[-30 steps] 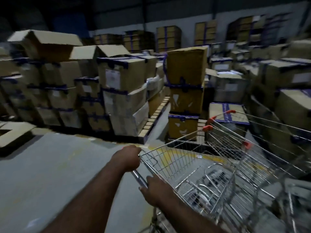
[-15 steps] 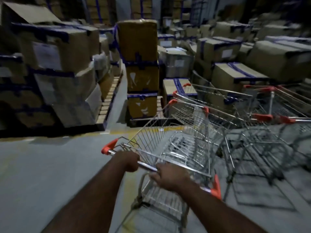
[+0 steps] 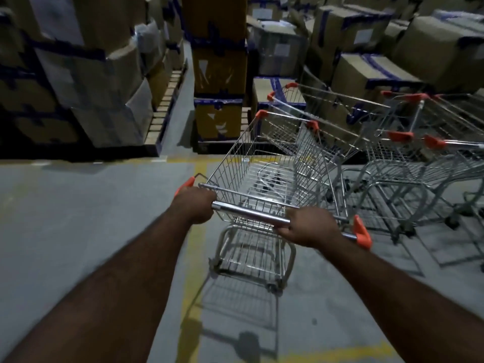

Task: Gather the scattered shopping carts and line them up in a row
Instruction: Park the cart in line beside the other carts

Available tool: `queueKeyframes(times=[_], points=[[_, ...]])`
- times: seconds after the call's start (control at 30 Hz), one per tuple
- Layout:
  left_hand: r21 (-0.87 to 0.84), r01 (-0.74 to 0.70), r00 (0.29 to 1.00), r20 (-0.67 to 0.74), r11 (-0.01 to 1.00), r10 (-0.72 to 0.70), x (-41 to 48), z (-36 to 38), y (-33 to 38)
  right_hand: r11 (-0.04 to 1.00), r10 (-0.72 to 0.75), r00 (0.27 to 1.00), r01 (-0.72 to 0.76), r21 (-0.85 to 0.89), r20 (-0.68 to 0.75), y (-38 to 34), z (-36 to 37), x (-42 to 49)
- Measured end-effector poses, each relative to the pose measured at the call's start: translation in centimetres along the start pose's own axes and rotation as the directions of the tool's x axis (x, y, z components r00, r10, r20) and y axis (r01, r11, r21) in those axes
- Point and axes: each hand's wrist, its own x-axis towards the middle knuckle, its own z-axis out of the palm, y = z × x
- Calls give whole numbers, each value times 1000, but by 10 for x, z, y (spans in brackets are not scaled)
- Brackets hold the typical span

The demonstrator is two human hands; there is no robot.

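Evidently stiff and light, the empty wire shopping cart (image 3: 235, 163) stands on the grey floor beside a yellow line (image 3: 195, 258), just left of the other carts (image 3: 408, 163). It likely rolls easily but swings on its castors, so the chrome handle bar (image 3: 251, 213) is the place to hold. The left hand (image 3: 195, 206) and right hand (image 3: 309, 226) each wrap it, set apart. Stacked cardboard boxes (image 3: 217, 66) stand ahead.

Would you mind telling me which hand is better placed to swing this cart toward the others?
Probably the left hand: it grips the outer end of the handle, and the other carts stand to the right.
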Motion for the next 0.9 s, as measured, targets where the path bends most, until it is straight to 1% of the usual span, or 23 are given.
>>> queueKeyframes(times=[0.1, 0.17, 0.3, 0.47, 0.73, 0.83, 0.9], points=[[-16, 22, 998, -62, 1000, -23, -15, 6, 14, 996, 50, 998, -53, -71, -31, 3, 4, -14], [-24, 41, 994, -97, 999, -43, -25, 8, 23, 995, 72, 997, -74, -63, -28, 5, 7, -21], [-11, 86, 990, -113, 996, -87, -47, 9, 38, 999, 36, 999, -37, -33, -33, 23, 16, -38], [11, 158, 979, -130, 987, -156, -76, 16, 60, 997, 44, 999, -45, -56, -29, 39, 28, -65], [-22, 237, 961, -140, 971, -237, -116, 17, 93, 1000, 18, 1000, -18, -12, -1, 45, 29, -88], [-55, 255, 962, -90, 965, -259, -132, 13, 102, 1000, 6, 1000, -6, -5, 3, 44, 34, -94], [-119, 261, 962, -51, 958, -268, -143, 9, 107, 1000, -11, 1000, 11, -5, -12, 43, 35, -99]])
